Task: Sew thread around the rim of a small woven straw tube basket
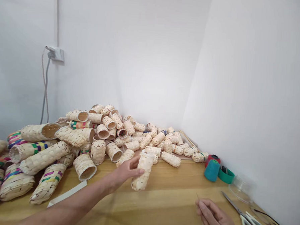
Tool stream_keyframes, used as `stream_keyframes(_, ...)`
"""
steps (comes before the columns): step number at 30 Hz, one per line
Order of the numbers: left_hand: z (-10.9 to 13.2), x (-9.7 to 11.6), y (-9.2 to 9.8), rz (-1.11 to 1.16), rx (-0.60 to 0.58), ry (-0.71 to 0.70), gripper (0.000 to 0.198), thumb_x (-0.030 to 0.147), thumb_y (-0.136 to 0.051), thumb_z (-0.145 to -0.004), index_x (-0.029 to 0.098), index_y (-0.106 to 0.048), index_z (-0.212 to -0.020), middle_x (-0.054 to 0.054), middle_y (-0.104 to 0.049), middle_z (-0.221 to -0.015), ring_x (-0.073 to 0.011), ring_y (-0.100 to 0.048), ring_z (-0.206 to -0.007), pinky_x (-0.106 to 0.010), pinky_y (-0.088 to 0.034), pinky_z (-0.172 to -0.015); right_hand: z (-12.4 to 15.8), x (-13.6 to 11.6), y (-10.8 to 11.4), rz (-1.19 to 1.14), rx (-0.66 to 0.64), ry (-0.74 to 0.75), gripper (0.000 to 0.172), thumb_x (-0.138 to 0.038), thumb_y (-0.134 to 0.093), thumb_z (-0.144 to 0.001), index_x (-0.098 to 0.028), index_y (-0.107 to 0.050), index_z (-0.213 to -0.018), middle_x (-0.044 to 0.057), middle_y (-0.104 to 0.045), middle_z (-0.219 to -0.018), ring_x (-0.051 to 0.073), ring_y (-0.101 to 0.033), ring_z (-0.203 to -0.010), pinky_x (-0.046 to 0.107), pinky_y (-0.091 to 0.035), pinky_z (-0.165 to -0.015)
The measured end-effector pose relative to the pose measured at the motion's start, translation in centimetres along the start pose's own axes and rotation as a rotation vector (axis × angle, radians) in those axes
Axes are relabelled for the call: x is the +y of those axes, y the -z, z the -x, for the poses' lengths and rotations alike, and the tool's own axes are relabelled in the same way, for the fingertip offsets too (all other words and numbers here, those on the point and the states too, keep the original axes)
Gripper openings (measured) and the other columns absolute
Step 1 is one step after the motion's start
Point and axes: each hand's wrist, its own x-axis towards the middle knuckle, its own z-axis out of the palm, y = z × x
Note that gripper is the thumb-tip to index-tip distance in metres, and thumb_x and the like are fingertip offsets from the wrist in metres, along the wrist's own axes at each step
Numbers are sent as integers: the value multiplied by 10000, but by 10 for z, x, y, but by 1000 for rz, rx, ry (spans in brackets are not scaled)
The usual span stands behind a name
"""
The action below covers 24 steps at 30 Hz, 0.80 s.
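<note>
My left hand (130, 168) is closed around a small woven basket (143, 174), a pale tube of flat strips with a whitish rim at its top. It is held nearly upright above the table, thumb across its side. Lower right, my right hand (211, 214) is in a pinch, and a thin, needle-like tip, likely a needle (197, 196), sticks up from between the fingers. Whether thread runs from it cannot be made out. The two hands are well apart.
Many woven baskets (97, 150) are heaped along the wall, some with coloured strips. To the right are a teal thread spool (211, 170), a red spool (214, 158), a green ring-shaped holder (226, 177), a clear container (242, 188), scissors (245, 218) and glasses (271, 218). A white strip (67, 193) lies left.
</note>
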Motion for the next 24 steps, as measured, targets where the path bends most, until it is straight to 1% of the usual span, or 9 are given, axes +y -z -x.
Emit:
stream_keyframes(2, 11, 0, -1, 191, -59, -25, 566, 392, -597, -803, 205, -422, -1308, -81, -504, -1324, -225, -495, -1169, -374, -373, -997, -17, -25, -17, 13, -16, 69, 393, -581, -540, -776, -205, -616, -693, 17, -594, -632, 137, -468, -498, 245, -409, -518)
stream_keyframes(5, 23, -10, -2, 283, -71, -37, 610, 407, -650, -766, 221, -431, -1305, -73, -504, -1321, -235, -479, -1179, -383, -361, -1000, -44, -63, -54, -82, -82, 146, 367, -553, -576, -771, -192, -631, -804, 15, -607, -640, 118, -459, -481, 234, -390, -493)
stream_keyframes(8, 30, -21, -1, 174, 8, -63, 674, 390, -688, -732, 212, -415, -1323, -87, -499, -1324, -255, -463, -1189, -382, -355, -993, -61, -81, -92, -245, -138, 191, 431, -524, -601, -768, -161, -601, -1001, 9, -601, -631, 107, -451, -474, 230, -392, -495)
stream_keyframes(11, 33, -26, -1, -63, 153, -74, 694, 314, -717, -701, 203, -427, -1322, -94, -498, -1326, -268, -442, -1199, -380, -320, -1019, -64, -72, -114, -328, -104, 181, 528, -495, -599, -786, -161, -490, -1181, -14, -584, -599, 104, -441, -464, 222, -393, -489)
stream_keyframes(12, 33, -26, -2, -126, 184, -64, 694, 283, -722, -691, 207, -435, -1318, -88, -503, -1322, -268, -446, -1190, -378, -319, -1021, -63, -66, -116, -325, -97, 174, 517, -494, -591, -795, -167, -480, -1179, -16, -582, -598, 106, -448, -466, 220, -396, -486)
stream_keyframes(14, 35, -25, -5, -199, 201, -32, 692, 230, -724, -671, 220, -451, -1308, -71, -523, -1300, -263, -464, -1161, -365, -336, -1007, -61, -55, -115, -288, -91, 182, 428, -501, -576, -807, -171, -529, -1075, -2, -588, -627, 115, -485, -501, 223, -423, -505)
stream_keyframes(17, 36, -24, -9, -241, 187, 6, 679, 208, -717, -673, 234, -459, -1301, -54, -555, -1258, -248, -496, -1107, -345, -371, -974, -60, -45, -108, -221, -82, 236, 353, -501, -560, -819, -170, -600, -935, 40, -624, -738, 139, -555, -630, 236, -483, -613)
stream_keyframes(20, 35, -26, -10, -331, 210, 28, 668, 224, -713, -682, 219, -454, -1297, -69, -563, -1234, -246, -511, -1067, -357, -383, -965, -59, -46, -104, -157, -101, 271, 348, -484, -552, -831, -180, -638, -976, 60, -655, -823, 160, -590, -736, 243, -501, -697)
stream_keyframes(24, 35, -31, -9, -520, 238, -37, 652, 252, -716, -687, 226, -454, -1284, -85, -557, -1217, -271, -490, -1085, -407, -367, -986, -52, -58, -105, -112, -249, 274, 363, -472, -498, -866, -185, -655, -1023, 72, -672, -910, 200, -616, -842, 275, -496, -747)
